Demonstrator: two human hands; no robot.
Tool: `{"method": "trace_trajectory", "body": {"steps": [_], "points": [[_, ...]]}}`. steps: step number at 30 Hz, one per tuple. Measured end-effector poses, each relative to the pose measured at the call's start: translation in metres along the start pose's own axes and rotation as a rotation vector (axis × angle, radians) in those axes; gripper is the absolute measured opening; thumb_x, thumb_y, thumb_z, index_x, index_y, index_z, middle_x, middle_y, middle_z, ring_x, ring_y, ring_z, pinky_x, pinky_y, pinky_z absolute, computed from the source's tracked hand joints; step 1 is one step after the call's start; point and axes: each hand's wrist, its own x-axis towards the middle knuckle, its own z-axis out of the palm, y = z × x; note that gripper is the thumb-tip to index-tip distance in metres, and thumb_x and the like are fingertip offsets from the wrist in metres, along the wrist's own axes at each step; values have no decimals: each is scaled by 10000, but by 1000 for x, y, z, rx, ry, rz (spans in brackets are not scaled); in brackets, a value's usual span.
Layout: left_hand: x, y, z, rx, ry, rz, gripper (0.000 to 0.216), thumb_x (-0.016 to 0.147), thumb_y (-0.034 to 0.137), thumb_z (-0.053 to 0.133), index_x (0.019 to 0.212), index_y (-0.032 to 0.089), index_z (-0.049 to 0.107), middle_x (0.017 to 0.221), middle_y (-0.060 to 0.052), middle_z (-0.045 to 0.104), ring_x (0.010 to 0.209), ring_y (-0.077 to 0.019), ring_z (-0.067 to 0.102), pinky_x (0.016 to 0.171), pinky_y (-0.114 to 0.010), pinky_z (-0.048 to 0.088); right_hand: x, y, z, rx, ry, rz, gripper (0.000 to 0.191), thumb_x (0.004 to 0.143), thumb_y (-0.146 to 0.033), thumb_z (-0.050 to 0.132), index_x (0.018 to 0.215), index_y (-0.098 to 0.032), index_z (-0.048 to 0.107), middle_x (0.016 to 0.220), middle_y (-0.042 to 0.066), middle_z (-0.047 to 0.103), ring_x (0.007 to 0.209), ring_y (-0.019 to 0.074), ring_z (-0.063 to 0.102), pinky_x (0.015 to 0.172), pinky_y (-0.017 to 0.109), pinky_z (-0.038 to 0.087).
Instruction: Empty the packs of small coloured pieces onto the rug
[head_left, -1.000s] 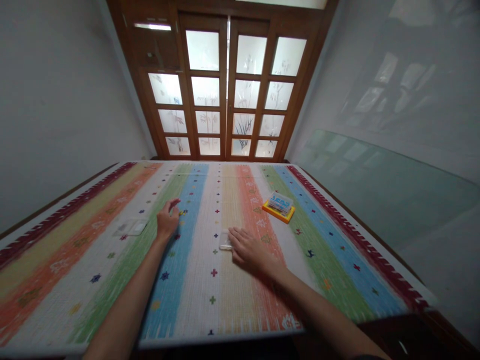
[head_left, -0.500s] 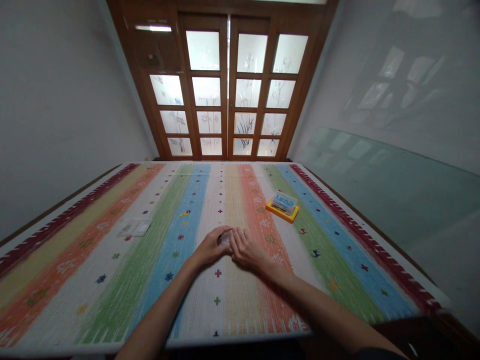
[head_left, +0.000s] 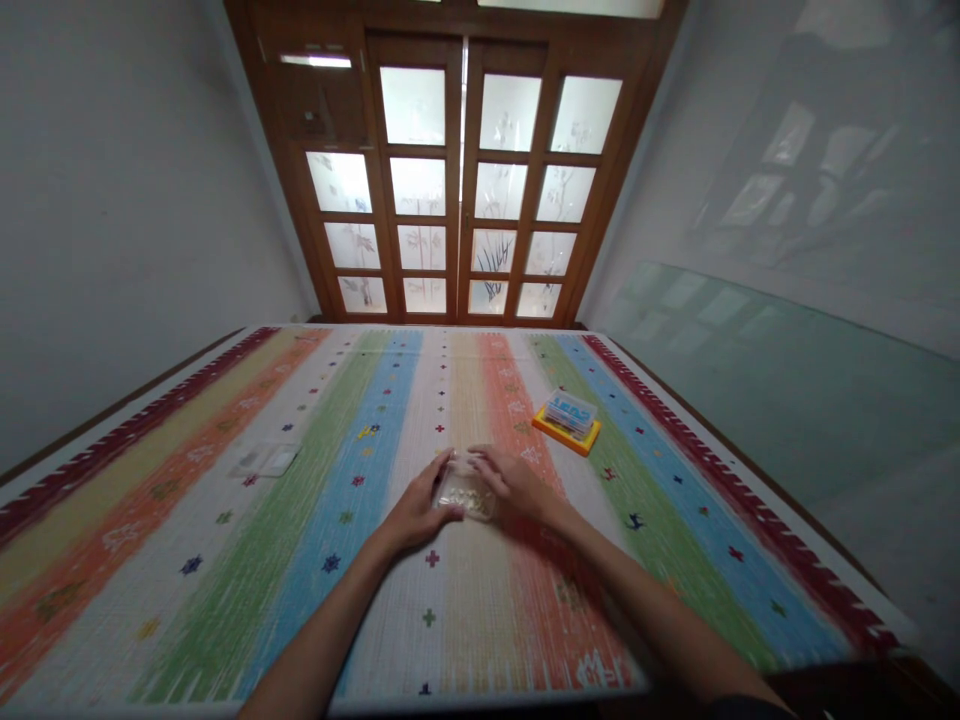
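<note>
Between my hands, over the middle of the cloth, is a small clear plastic box (head_left: 463,497). Small pale pieces, too blurred to name, show through it. My left hand (head_left: 417,507) is closed on the box's left side, thumb along the near edge and fingers at the far side. From the right, my right hand (head_left: 520,483) has its curled fingers on the far right part of the box, somewhat smeared by motion; its thumb is hidden. Whether the box's lid is raised I cannot tell.
A yellow tray (head_left: 562,432) with a clear case (head_left: 571,408) bearing blue lettering sits to the right. A flat transparent piece (head_left: 262,460) lies on the left. The striped tablecloth (head_left: 292,560) covers the table; walls flank it, and glazed wooden doors (head_left: 454,235) stand beyond.
My right hand has shifted right and its fingers have drawn back from over the box, so more of the box and its pale contents shows. My left hand still holds it.
</note>
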Motion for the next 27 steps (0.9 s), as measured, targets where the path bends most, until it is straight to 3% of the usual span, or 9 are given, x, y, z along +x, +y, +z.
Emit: {"method": "trace_trajectory", "body": {"steps": [3,7,12,17,20,23,27], "points": [[-3,0,0,-38,-7,21,974,769,274,779,1605,228,283,1609,-185,414,1470,-332,424,1239,-548,270,4,6,-9,449,122,181,353,1009,-384,446,1241,-177,613,1112,144,759,946,237,755,813,373,599],[-7,4,-3,-124,-28,43,865,808,268,724,1585,238,344,1589,-156,449,1444,-319,458,1229,-514,303,12,11,-12,884,171,422,359,961,-483,517,1122,-185,638,982,124,789,756,223,766,657,334,607],[-4,6,-7,-290,-26,-64,770,710,239,767,1450,233,555,1484,-146,536,1324,-305,560,1136,-450,440,18,11,-11,1046,57,474,311,955,-452,574,1066,-175,663,996,140,792,744,216,766,679,330,611],[-7,7,-26,-265,49,-126,788,682,264,789,1440,218,577,1485,-158,528,1281,-288,585,1104,-423,475,13,16,-7,1052,47,463,351,986,-440,540,1203,-186,645,1189,170,747,883,221,762,856,402,612],[-11,6,-52,-193,199,-172,796,714,287,742,1479,226,528,1497,-159,534,1158,-256,655,1021,-416,545,4,27,-1,1090,65,520,407,988,-482,503,1230,-174,617,1227,194,723,914,238,763,924,451,594],[-15,1,-86,-42,455,-203,742,753,318,680,1471,211,528,1468,-151,554,1053,-235,697,929,-401,596,-5,36,7,1109,65,501,465,945,-569,532,1108,-153,661,1148,195,739,958,261,758,991,480,564],[-17,-5,-127,198,735,-260,636,795,300,652,1421,226,574,1450,-129,549,1107,-260,682,900,-385,617,-11,37,11,1080,55,444,535,834,-667,638,955,-150,708,1090,177,752,1039,288,733,1047,491,525]]}}
